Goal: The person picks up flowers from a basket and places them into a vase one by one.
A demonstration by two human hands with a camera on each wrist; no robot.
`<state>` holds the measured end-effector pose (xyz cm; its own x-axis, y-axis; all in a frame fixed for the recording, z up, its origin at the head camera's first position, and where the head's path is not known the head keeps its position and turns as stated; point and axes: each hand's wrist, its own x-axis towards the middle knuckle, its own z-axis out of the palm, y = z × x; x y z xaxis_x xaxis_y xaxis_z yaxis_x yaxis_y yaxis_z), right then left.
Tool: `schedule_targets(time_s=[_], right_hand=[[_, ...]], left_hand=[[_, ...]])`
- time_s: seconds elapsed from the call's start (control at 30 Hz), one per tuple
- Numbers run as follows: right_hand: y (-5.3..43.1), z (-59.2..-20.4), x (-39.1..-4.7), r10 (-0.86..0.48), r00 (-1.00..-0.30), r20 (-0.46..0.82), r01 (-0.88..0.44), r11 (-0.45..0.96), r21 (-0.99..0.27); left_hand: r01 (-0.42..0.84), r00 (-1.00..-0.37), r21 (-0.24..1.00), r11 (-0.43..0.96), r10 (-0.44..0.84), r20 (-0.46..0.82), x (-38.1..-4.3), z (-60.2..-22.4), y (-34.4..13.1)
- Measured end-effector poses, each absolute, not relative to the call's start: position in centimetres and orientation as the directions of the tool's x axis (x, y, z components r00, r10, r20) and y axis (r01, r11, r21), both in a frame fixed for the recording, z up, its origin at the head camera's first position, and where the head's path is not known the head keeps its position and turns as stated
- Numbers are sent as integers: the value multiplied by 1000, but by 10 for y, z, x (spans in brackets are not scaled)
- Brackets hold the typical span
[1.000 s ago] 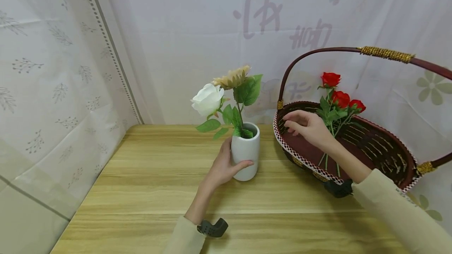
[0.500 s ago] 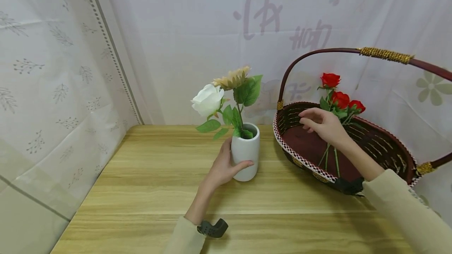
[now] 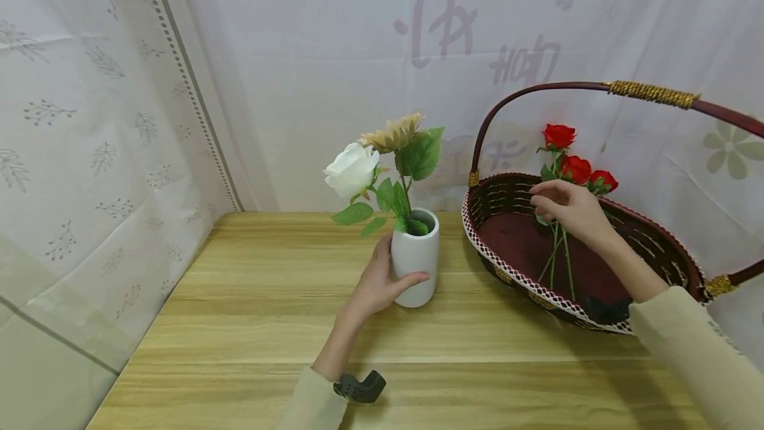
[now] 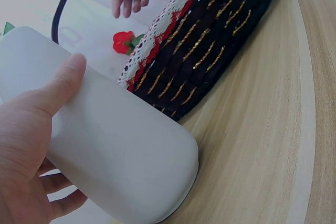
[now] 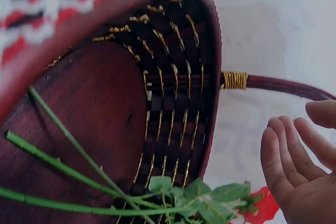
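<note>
My left hand (image 3: pixel 376 281) grips the white vase (image 3: pixel 416 267), fingers round its far left side and thumb across the front. A white rose (image 3: pixel 350 170) and a pale yellow flower (image 3: pixel 390 135) stand in the vase, leaning left. My right hand (image 3: pixel 575 214) hovers over the wicker basket (image 3: pixel 507 269), just in front of several red roses (image 3: pixel 559 136) whose stems lean inside it. In the right wrist view, the fingers (image 5: pixel 299 153) of that hand are loosely bent with nothing between them, close to a red bloom (image 5: pixel 265 205) and green stems (image 5: pixel 58 166).
The basket's arched handle (image 3: pixel 653 91), wrapped in gold cord, rises over the right side. White printed cloth (image 3: pixel 328 52) hangs behind and at the left of the wooden table (image 3: pixel 239 310). Each wrist wears a dark band (image 3: pixel 360 387).
My right hand has moved right, away from the vase, to the red roses in the basket. The left hand and the vase have stayed in place.
</note>
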<state>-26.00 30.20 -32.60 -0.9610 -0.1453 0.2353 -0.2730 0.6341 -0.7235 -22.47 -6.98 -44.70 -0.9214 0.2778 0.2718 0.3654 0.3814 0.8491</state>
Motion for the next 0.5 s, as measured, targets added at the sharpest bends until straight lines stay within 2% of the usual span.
schedule_targets(time_s=[0.5], right_hand=[[334, -333, -267, -71, -973, 220, -211, 662, -720]], left_hand=[[362, -923, 850, 384, 276, 268, -224, -447, -70]])
